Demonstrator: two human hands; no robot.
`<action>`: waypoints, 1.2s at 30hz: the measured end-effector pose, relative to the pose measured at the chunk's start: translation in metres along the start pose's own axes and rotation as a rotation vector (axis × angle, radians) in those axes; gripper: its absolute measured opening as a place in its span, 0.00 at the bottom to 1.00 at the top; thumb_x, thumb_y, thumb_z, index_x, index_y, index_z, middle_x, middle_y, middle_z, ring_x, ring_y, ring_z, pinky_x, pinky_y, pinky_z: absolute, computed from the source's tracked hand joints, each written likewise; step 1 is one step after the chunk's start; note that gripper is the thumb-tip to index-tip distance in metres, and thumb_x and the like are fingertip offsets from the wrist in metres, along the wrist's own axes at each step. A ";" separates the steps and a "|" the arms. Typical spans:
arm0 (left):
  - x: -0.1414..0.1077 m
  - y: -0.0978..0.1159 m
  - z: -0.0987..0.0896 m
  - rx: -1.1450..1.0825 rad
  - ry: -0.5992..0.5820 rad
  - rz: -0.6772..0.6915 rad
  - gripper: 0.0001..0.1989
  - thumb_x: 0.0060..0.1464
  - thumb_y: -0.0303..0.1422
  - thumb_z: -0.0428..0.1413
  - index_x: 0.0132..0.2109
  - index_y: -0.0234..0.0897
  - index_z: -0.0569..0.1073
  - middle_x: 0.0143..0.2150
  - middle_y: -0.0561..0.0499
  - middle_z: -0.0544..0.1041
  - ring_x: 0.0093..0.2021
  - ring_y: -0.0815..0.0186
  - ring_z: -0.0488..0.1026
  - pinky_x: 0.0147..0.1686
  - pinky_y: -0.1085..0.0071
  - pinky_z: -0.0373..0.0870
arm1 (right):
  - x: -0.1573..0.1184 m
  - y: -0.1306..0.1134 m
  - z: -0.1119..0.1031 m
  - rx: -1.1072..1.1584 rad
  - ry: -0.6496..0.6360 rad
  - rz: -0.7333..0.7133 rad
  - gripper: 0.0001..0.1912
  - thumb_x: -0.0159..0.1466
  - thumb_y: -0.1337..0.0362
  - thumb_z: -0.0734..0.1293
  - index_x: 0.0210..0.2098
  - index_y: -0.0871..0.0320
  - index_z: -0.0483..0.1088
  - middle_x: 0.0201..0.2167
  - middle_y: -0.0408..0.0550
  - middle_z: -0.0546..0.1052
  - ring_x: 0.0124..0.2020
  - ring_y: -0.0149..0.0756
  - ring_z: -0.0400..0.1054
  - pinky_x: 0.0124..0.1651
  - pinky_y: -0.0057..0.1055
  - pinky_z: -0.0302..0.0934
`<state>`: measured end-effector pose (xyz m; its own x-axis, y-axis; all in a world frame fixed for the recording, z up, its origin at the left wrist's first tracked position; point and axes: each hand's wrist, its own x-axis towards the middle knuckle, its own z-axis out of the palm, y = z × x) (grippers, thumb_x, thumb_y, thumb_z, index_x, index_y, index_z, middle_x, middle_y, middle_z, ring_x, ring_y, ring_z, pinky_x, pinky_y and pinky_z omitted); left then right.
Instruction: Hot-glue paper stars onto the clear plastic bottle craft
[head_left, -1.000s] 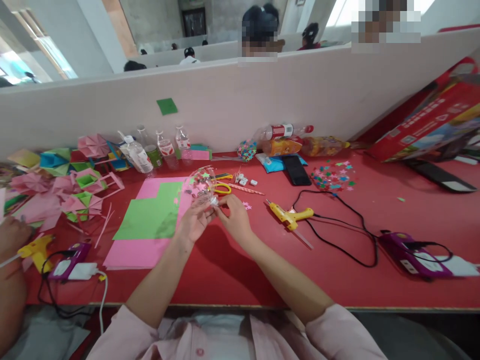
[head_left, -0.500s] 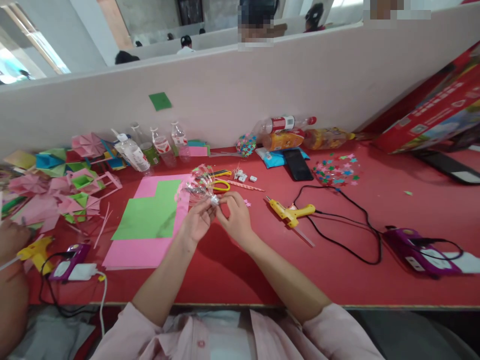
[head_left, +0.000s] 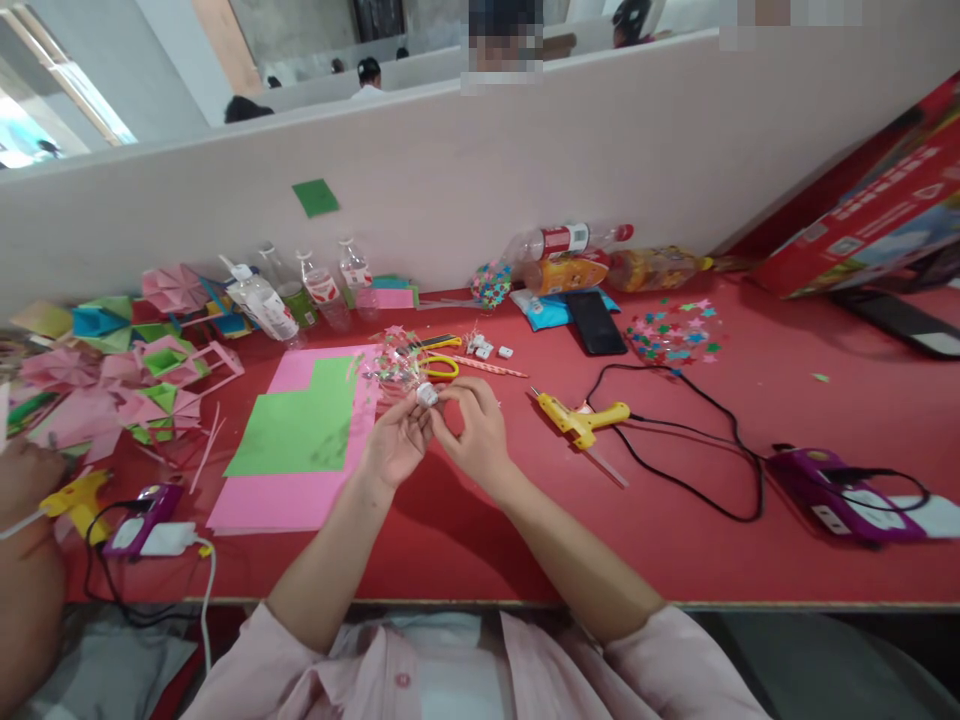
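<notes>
Between my hands is a clear plastic bottle top cut into fringe-like strips (head_left: 403, 362), with small pink and green pieces on it. Its whitish neck (head_left: 427, 395) faces me. My left hand (head_left: 394, 445) is palm up, its curled fingers supporting the neck. From the right, my right hand (head_left: 476, 430) pinches the neck with thumb and fingertips. Just behind lie yellow-handled scissors (head_left: 448, 367), partly covered by the strips, and a yellow cutter (head_left: 442, 342). A yellow glue gun (head_left: 581, 420) rests to the right of my right hand.
Green paper (head_left: 289, 435) lies on pink sheets at left. Bottles (head_left: 322, 285) stand along the partition. A phone (head_left: 596, 322) and star-covered plastic piece (head_left: 679, 335) lie at right. The glue gun's black cable (head_left: 690, 505) loops to a purple power strip (head_left: 832, 495). A neighbour's arm (head_left: 30, 560) reaches in at left.
The bottle top has turned slightly in my fingers, its strips shifting a little. My hands stay in nearly the same place; the whole view has shifted slightly.
</notes>
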<state>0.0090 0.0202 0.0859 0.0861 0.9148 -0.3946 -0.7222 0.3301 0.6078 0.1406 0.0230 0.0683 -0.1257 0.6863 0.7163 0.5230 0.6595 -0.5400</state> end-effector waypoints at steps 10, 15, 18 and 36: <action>-0.018 0.002 0.015 -0.091 -0.032 0.001 0.17 0.62 0.21 0.43 0.38 0.28 0.76 0.33 0.48 0.82 0.29 0.74 0.78 0.32 0.82 0.74 | 0.001 -0.005 -0.002 0.043 0.043 0.027 0.02 0.63 0.64 0.64 0.36 0.54 0.68 0.40 0.49 0.73 0.45 0.39 0.67 0.47 0.39 0.64; -0.017 0.002 0.012 -0.086 0.014 0.018 0.14 0.60 0.22 0.47 0.31 0.32 0.75 0.26 0.51 0.80 0.28 0.73 0.77 0.36 0.79 0.74 | 0.003 -0.003 -0.004 0.037 0.053 -0.015 0.03 0.65 0.65 0.63 0.37 0.56 0.69 0.37 0.48 0.74 0.42 0.37 0.68 0.45 0.36 0.64; -0.016 0.001 0.010 -0.074 0.063 0.038 0.14 0.60 0.22 0.48 0.29 0.33 0.74 0.25 0.53 0.79 0.27 0.74 0.76 0.36 0.78 0.73 | 0.004 -0.001 -0.003 -0.040 0.048 -0.099 0.04 0.65 0.66 0.63 0.37 0.56 0.70 0.34 0.47 0.75 0.39 0.37 0.67 0.42 0.35 0.64; -0.006 -0.013 0.009 0.105 0.003 0.346 0.10 0.43 0.27 0.64 0.35 0.36 0.75 0.34 0.54 0.79 0.35 0.72 0.76 0.39 0.77 0.69 | -0.006 0.007 0.014 -0.022 -0.008 0.002 0.03 0.65 0.62 0.63 0.35 0.55 0.66 0.40 0.50 0.73 0.44 0.39 0.66 0.46 0.38 0.64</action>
<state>0.0242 0.0126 0.0870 -0.1533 0.9760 -0.1544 -0.6335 0.0229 0.7734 0.1336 0.0279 0.0544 -0.1313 0.6905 0.7113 0.5420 0.6508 -0.5317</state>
